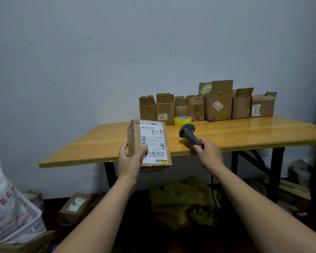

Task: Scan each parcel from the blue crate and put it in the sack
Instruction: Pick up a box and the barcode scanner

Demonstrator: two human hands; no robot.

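Above the near desk edge: brown cardboard parcel with white shipping label (150, 145), long axis upright, label facing the wearer; left hand (130, 157) fingers (124, 147) clamped on its lower left corner. Dark grey handheld scanner (189, 133) just right of it, right hand (209, 151) wrapped round the handle. Yellow wooden desk (244, 132) beneath; white plastic sack (9, 207) on the floor, far left.

Dim, cool indoor light; soft glare on tabletop (254, 128); deep shadow beneath; wide-angle bending at edges; slight overall softness.
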